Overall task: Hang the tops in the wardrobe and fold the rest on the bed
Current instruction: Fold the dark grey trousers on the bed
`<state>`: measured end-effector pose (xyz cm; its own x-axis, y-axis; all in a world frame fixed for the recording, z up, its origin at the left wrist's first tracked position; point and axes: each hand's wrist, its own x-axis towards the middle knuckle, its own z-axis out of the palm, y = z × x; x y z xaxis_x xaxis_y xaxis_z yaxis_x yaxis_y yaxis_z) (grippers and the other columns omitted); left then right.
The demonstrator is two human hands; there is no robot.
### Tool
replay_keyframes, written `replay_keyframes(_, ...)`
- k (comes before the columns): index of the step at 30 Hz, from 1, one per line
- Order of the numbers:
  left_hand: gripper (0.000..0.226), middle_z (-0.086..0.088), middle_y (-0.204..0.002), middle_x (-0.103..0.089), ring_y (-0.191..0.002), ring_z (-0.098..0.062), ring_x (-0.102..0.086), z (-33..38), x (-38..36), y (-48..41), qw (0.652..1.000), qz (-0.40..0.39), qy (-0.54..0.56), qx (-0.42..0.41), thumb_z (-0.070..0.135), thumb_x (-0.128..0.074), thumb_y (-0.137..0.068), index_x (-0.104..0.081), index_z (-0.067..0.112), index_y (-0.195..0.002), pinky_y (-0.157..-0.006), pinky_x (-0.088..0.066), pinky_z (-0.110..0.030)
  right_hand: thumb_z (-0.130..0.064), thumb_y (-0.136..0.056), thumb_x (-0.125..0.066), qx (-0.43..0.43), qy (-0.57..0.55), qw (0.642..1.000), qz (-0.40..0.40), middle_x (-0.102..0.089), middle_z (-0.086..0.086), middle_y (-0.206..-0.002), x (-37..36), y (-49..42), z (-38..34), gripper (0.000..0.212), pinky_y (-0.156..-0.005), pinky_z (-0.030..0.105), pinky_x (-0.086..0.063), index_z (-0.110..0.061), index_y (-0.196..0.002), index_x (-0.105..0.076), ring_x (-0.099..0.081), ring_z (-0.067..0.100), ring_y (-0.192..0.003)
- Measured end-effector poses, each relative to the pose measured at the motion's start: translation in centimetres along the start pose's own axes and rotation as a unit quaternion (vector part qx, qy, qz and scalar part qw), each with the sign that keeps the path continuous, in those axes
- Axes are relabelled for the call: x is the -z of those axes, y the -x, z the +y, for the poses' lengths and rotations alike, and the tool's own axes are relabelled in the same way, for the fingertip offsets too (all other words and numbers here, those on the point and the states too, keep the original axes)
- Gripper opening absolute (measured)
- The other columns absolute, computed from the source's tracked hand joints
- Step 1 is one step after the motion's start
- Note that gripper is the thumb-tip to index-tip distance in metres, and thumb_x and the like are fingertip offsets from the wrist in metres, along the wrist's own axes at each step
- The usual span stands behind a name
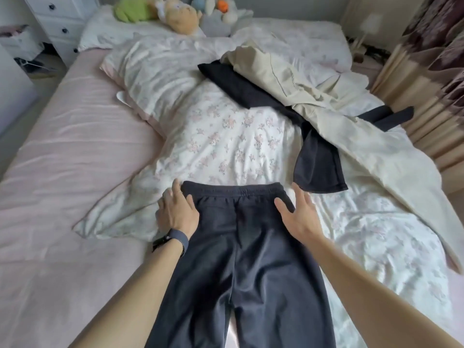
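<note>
Dark navy jogging trousers (241, 259) lie flat on the floral duvet (221, 146), waistband away from me, legs running toward the near edge. My left hand (175, 212) rests at the left corner of the waistband, its thumb lying on the fabric. My right hand (298, 214) lies with straight, spread fingers at the right end of the waistband, its thumb on the cloth. Further back on the right, a black garment (319, 167) sprawls partly under beige trousers (301, 89).
The pink sheet (62, 159) covers the bed's left half. Soft toys (180, 16) sit on the pillows at the head. A white chest of drawers (60, 21) stands at the far left, and curtains (426, 71) hang along the right side.
</note>
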<state>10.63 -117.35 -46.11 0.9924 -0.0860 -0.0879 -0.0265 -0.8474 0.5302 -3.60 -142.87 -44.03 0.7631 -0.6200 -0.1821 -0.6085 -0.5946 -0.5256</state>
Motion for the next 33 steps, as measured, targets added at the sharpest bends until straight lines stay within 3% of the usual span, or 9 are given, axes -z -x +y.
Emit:
replay_keyframes(4, 0.061, -0.009, -0.164, -0.022, -0.147, -0.035, -0.026, -0.1, -3.8, 5.7, 0.975, -0.044, -0.114, -0.187, 0.047, -0.044, -0.100, -0.032, 0.027, -0.155, -0.115, -0.026, -0.056, -0.061, -0.102, -0.022, 0.139, 0.208, 0.965, -0.082, 0.024, -0.012, -0.165, -2.9, 3.2, 4.3, 0.063, -0.126, 0.043, 0.001, -0.046, -0.159, 0.001, 0.017, 0.013, -0.153)
replay_keyframes(8, 0.056, 0.008, -0.168, 0.009, -0.153, -0.028, 0.011, 0.6, -6.4, 8.4, 0.940, -0.231, -0.200, -0.152, 0.060, -0.016, -0.102, -0.004, 0.049, -0.156, -0.119, -0.002, -0.063, -0.058, -0.104, -0.017, 0.095, 0.260, 0.944, -0.180, 0.024, -0.011, -0.165, -3.1, 4.7, 7.9, 0.064, -0.125, 0.047, 0.004, -0.037, -0.161, 0.002, 0.023, 0.012, -0.152)
replay_keyframes(11, 0.060, -0.001, -0.168, 0.003, -0.153, -0.031, 0.006, 2.7, -6.6, 10.8, 0.952, -0.202, -0.201, -0.111, 0.055, -0.022, -0.103, -0.008, 0.038, -0.159, -0.120, -0.006, -0.060, -0.055, -0.104, -0.028, 0.093, 0.204, 0.954, -0.199, 0.010, -0.010, -0.169, -1.7, 4.6, 8.7, 0.063, -0.126, 0.047, -0.008, -0.032, -0.161, -0.014, 0.010, 0.013, -0.155)
replay_keyframes(14, 0.062, -0.010, -0.160, -0.025, -0.149, -0.031, -0.019, 5.7, -7.1, 17.1, 0.965, -0.148, -0.174, -0.129, 0.055, -0.040, -0.098, -0.035, 0.024, -0.151, -0.117, -0.022, -0.052, -0.049, -0.102, -0.044, 0.055, 0.101, 0.982, -0.150, -0.024, -0.006, -0.164, -0.2, 3.2, 8.3, 0.056, -0.116, 0.043, -0.032, -0.024, -0.152, -0.040, -0.025, 0.025, -0.148)
replay_keyframes(18, 0.056, -0.004, -0.115, -0.056, -0.102, -0.029, -0.057, 10.3, -9.0, 27.4, 0.972, -0.119, -0.135, -0.148, 0.064, -0.058, -0.081, -0.062, 0.017, -0.110, -0.081, -0.050, -0.043, -0.046, -0.099, -0.051, 0.000, 0.001, 0.990, -0.138, -0.048, 0.003, -0.147, 1.1, 0.7, 8.0, 0.057, -0.101, 0.040, -0.043, -0.018, -0.148, -0.041, -0.052, 0.029, -0.128)
replay_keyframes(22, 0.071, -0.007, -0.145, -0.038, -0.134, -0.042, -0.037, 13.7, -12.6, 31.7, 0.956, -0.232, -0.182, -0.013, 0.070, -0.051, -0.085, -0.052, 0.016, -0.130, -0.099, -0.039, -0.059, -0.049, -0.097, -0.054, -0.025, -0.043, 0.985, -0.163, -0.057, 0.007, -0.138, 1.0, -1.3, 7.5, 0.062, -0.099, 0.039, -0.046, -0.017, -0.148, -0.039, -0.054, 0.029, -0.126)
replay_keyframes(25, 0.053, -0.009, -0.151, -0.028, -0.140, -0.047, -0.026, 14.7, -13.8, 32.0, 0.950, -0.245, -0.192, 0.011, 0.050, -0.053, -0.093, -0.048, 0.016, -0.133, -0.101, -0.036, -0.060, -0.047, -0.097, -0.056, -0.031, -0.050, 0.981, -0.184, -0.059, 0.009, -0.133, 0.8, -2.1, 7.3, 0.056, -0.097, 0.042, -0.050, -0.018, -0.144, -0.042, -0.058, 0.030, -0.119)
replay_keyframes(29, 0.024, -0.003, -0.142, -0.035, -0.129, -0.033, -0.040, 13.4, -12.0, 31.5, 0.953, -0.257, -0.160, -0.025, 0.039, -0.049, -0.098, -0.054, 0.019, -0.111, -0.095, -0.043, -0.051, -0.030, -0.099, -0.049, -0.029, -0.096, 0.978, -0.181, -0.063, 0.008, -0.123, 0.9, -1.6, 7.0, 0.045, -0.091, 0.038, -0.051, -0.022, -0.144, -0.049, -0.060, 0.029, -0.113)
replay_keyframes(33, 0.023, 0.007, -0.097, -0.052, -0.081, -0.024, -0.056, 10.5, -7.4, 30.3, 0.956, -0.282, -0.068, -0.032, 0.038, -0.048, -0.100, -0.039, 0.024, -0.083, -0.068, -0.048, -0.039, -0.022, -0.097, -0.041, -0.046, -0.146, 0.975, -0.163, -0.067, -0.004, -0.091, 2.0, -0.4, 5.3, 0.047, -0.073, 0.026, -0.053, -0.028, -0.142, -0.054, -0.065, 0.018, -0.087)
